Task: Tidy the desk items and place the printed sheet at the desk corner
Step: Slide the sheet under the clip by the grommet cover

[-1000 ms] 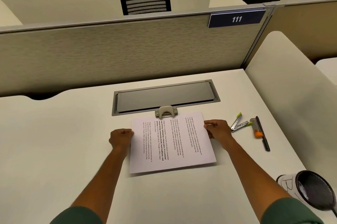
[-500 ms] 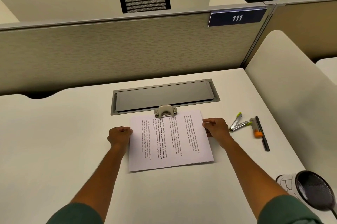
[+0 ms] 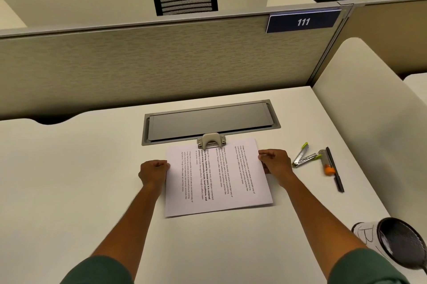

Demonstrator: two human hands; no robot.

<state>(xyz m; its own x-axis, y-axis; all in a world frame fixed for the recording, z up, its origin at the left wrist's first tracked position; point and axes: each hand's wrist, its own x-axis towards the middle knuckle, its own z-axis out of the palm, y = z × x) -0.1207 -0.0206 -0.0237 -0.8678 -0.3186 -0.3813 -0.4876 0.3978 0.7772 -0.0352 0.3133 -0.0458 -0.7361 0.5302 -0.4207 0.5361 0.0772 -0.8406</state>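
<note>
**Printed sheet held at both side edges near the middle of the desk**

The white desk (image 3: 69,191) is seen from above. The left hand (image 3: 153,171) is placed at the left edge of the white printed sheet of paper (image 3: 217,179), its fingers curled into a fist and the sheet's edge pinched there. The sheet lies flat near the middle of the desk, closer to the far edge than the near one, with its long axis running from the near edge toward the far edge and tilted slightly. Its lines of text run along that long axis, so they are read sideways. The far edge of the sheet is tucked under a small beige hole punch (image 3: 211,141), which sits just in front of a grey metal cable flap (image 3: 210,120) set into the desk. The sheet's right edge is gripped by the right hand (image 3: 276,163), fingers curled over it. Further right, well apart from the sheet, an open silver stapler with green tips (image 3: 305,156), an orange-and-grey cutter (image 3: 327,163) and a black pen (image 3: 335,169) are laid. A black mesh cup (image 3: 402,243) stands at the near right corner.
</note>
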